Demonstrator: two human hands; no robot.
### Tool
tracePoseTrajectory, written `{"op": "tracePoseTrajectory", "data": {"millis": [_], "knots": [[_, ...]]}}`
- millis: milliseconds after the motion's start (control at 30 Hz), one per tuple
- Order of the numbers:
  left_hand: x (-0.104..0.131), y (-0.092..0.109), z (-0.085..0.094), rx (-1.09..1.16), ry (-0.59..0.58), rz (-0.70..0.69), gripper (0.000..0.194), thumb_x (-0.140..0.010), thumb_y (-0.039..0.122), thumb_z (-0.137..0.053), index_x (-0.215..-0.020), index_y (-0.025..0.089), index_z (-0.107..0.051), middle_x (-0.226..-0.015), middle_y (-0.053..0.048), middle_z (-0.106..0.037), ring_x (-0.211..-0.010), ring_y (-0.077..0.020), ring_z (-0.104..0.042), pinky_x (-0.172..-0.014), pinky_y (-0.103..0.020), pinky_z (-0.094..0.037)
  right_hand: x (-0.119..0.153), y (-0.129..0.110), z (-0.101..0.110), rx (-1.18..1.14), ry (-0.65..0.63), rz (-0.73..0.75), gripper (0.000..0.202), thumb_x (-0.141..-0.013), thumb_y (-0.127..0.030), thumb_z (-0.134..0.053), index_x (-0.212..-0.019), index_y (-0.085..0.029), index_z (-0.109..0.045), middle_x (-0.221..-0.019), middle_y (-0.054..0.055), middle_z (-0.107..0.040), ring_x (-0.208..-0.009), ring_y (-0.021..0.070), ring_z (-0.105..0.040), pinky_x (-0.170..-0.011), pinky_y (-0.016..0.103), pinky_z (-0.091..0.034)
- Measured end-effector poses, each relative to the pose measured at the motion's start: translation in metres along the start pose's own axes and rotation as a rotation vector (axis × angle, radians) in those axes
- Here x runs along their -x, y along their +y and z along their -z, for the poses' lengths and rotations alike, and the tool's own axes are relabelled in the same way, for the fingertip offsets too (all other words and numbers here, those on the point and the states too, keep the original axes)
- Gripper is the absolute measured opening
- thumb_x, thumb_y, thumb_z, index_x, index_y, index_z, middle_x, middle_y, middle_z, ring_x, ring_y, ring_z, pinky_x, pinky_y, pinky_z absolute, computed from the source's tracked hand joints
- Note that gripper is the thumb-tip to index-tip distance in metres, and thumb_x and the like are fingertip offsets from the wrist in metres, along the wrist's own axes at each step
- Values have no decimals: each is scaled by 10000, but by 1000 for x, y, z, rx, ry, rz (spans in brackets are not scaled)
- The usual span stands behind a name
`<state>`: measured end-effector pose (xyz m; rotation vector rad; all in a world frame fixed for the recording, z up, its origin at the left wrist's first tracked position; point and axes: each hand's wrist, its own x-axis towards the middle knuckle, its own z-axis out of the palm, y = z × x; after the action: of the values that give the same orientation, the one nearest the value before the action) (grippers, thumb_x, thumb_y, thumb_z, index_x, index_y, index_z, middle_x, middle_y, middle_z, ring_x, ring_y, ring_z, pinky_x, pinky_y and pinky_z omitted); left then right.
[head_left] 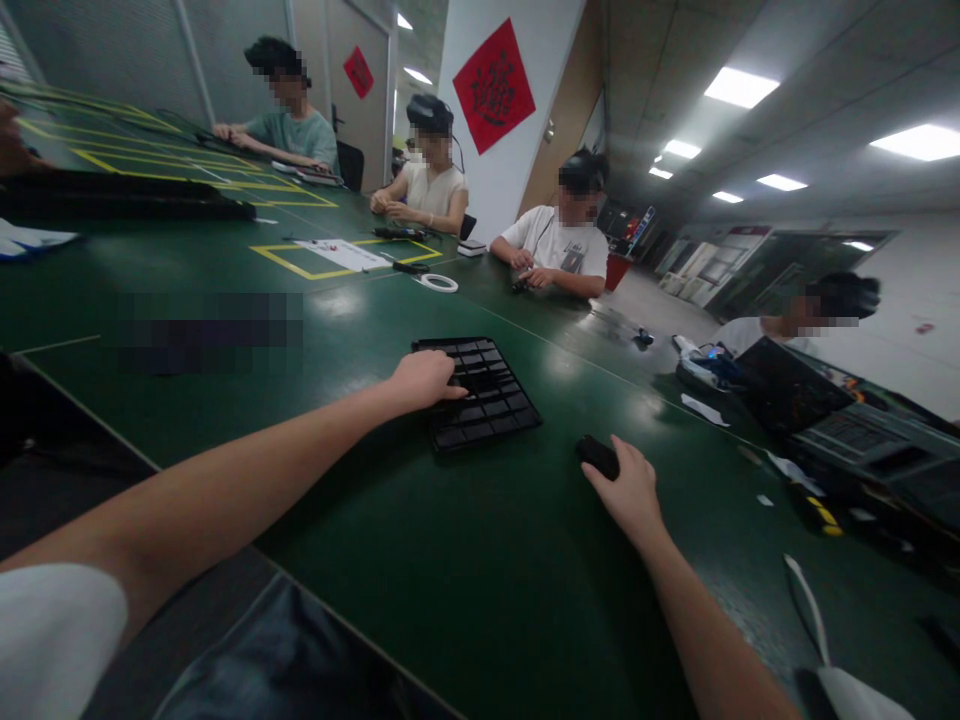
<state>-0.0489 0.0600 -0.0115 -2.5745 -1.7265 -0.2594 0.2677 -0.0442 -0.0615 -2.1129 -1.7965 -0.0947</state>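
A black tray divided into small compartments (495, 395) lies on the green table in front of me. My left hand (426, 380) is over its left side, fingers curled and thumb pointing right. Something small and dark may be between that thumb and the fingers, but I cannot make it out. To the right of the tray, my right hand (630, 490) grips a black rounded object shaped like a computer mouse (598, 456), thumb on the near side and fingers on the far side. It is low over the table; whether it touches the surface I cannot tell.
Several people wearing headsets sit along the far side of the green table (480, 560). A white tape roll (439, 284) and a paper sheet (341, 255) lie beyond the tray. At right stand an opened computer case (885, 440), a yellow-and-black tool (823, 515) and a white cable (810, 605).
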Motion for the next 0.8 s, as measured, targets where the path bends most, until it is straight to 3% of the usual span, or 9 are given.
{"op": "tracePoseTrajectory", "data": {"millis": [133,267,367,533,667,800], "knots": [[4,14,4,424,19,-108,421,-736,493,-477,-900,126,-602,-873,-87,-609,-791,-197,-552,-663,-278,-404,4,-8,3,-201,-25,31,529,-713,-352,-488,-1173,-92,-472,-1126,114,-519,-1077,265,-413,-914,420,-331],[23,37,14,1058,-119,-192,320,-797,321,-432,-1030,141,-555,-881,-63,-624,-791,-167,-565,-679,-279,-424,15,-31,17,-543,-59,11,499,-697,-371,-541,-1154,-177,-488,-1117,68,-525,-1040,230,-458,-910,410,-353],[36,50,18,1367,-206,-250,307,-805,213,-402,-1088,189,-518,-1005,-61,-607,-878,-161,-562,-730,-295,-427,27,-51,27,-709,-90,65,490,-696,-367,-565,-1152,-208,-481,-1113,60,-517,-1023,217,-476,-897,403,-372],[40,61,10,1429,-251,-303,307,-772,119,-396,-1039,186,-531,-1106,-70,-565,-990,-163,-517,-793,-297,-405,41,-71,30,-746,-96,157,453,-695,-367,-577,-1106,-190,-508,-1076,75,-515,-1006,218,-466,-879,407,-379],[42,71,5,1428,-333,-258,260,-765,176,-434,-997,148,-547,-961,-63,-604,-856,-169,-550,-718,-282,-420,45,-76,31,-728,-54,188,443,-697,-378,-570,-1086,-171,-523,-1056,81,-524,-989,219,-466,-871,406,-381],[46,79,6,1450,-317,-214,251,-712,266,-547,-915,118,-549,-820,-32,-584,-736,-133,-539,-684,-272,-416,46,-76,29,-681,-31,170,427,-687,-367,-580,-1064,-169,-547,-1045,85,-539,-994,230,-469,-868,407,-390]]}}
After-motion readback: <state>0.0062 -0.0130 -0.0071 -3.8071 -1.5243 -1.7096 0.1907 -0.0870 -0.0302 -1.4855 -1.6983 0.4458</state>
